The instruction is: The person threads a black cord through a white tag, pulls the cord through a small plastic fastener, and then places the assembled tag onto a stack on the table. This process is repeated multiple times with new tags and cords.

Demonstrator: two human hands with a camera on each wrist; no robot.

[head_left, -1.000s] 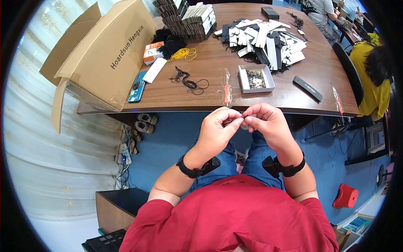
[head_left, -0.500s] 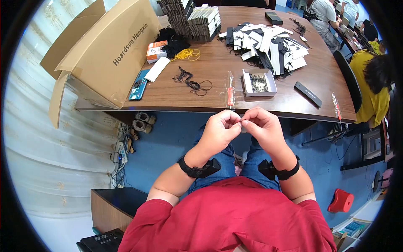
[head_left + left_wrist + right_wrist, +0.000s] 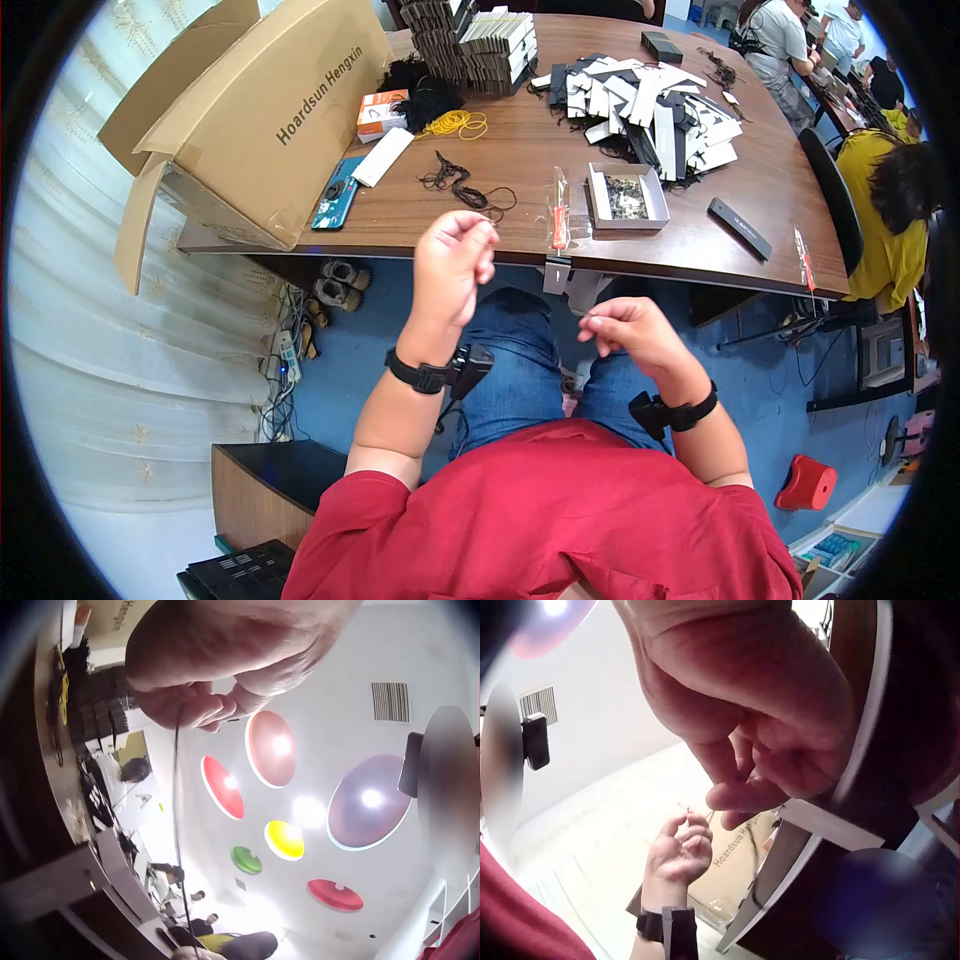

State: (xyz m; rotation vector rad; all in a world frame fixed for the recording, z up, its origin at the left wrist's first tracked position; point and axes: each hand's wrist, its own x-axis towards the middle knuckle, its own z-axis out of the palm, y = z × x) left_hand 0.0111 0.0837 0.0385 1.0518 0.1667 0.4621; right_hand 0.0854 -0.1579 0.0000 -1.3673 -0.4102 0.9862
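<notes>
A thin dark cord [image 3: 178, 817] runs between my two hands in the left wrist view. My left hand [image 3: 455, 262] is raised near the table's front edge and pinches one end between thumb and fingers. Lower and to the right, over my knees, my right hand [image 3: 630, 330] pinches the other end between thumb and forefinger. A tangle of dark cords [image 3: 465, 188] lies on the table beyond my left hand. Beyond and between the hands are a red item in clear plastic [image 3: 560, 225] and an open white box [image 3: 628, 195] of small pieces.
A big cardboard box [image 3: 260, 130] stands at the table's left, beside a blue phone [image 3: 338, 195]. Farther back are yellow cord [image 3: 455, 124], stacked tags [image 3: 497, 50] and a heap of black and white tags [image 3: 650, 110]. A black bar [image 3: 740, 228] lies right. A person in yellow [image 3: 880, 210] sits nearby.
My hands were together, fingertips meeting in front of the table edge. Now they are apart: the left has moved up and to the left, the right slightly down, with the cord drawn out between them.
</notes>
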